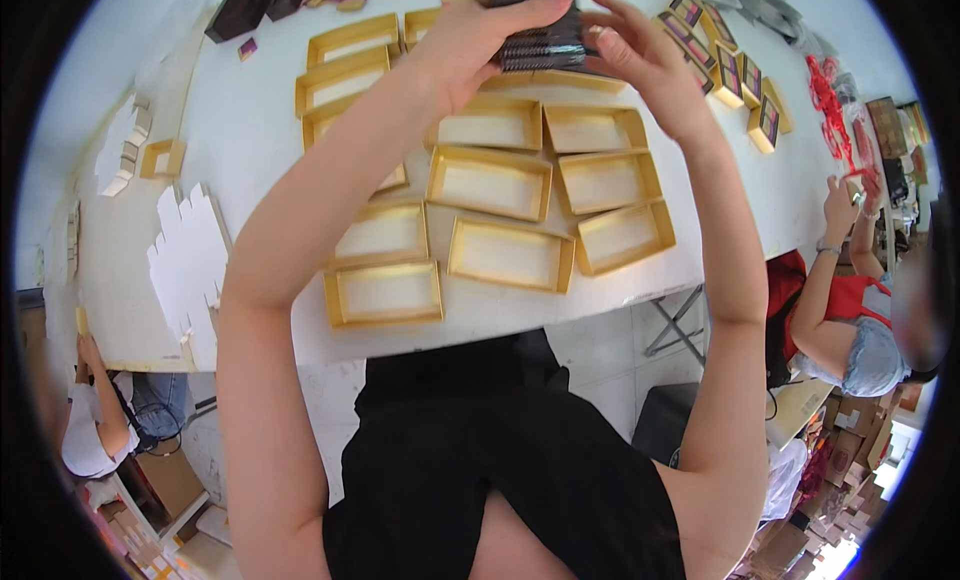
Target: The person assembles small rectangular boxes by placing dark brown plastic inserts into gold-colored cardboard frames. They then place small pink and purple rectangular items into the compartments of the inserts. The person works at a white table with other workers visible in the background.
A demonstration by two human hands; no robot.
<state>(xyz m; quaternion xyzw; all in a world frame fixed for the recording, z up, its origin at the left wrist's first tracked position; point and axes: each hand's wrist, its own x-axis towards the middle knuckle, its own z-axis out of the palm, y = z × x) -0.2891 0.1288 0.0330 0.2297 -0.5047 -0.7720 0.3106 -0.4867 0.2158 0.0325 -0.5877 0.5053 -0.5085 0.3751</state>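
Observation:
At the far edge of the table, my left hand [470,45] grips a stack of thin, glossy black pieces with ridged edges [542,40]. Its thumb lies across the top and its fingers are under the near side. My right hand [645,65] is at the stack's right end, fingers bent and apart, the fingertips at or just beside the edge. Whether they press on it is hard to see. Below both hands stand several shallow gold open boxes [490,183] with pale insides, set in loose rows; my left forearm covers some.
Gold boxes with dark inserts [728,78] are grouped at the far right. White cut card sheets [190,255] lie on the left, near a small gold frame [162,159]. Black blocks [241,10] stand far left. Two other people work at the table's left and right sides.

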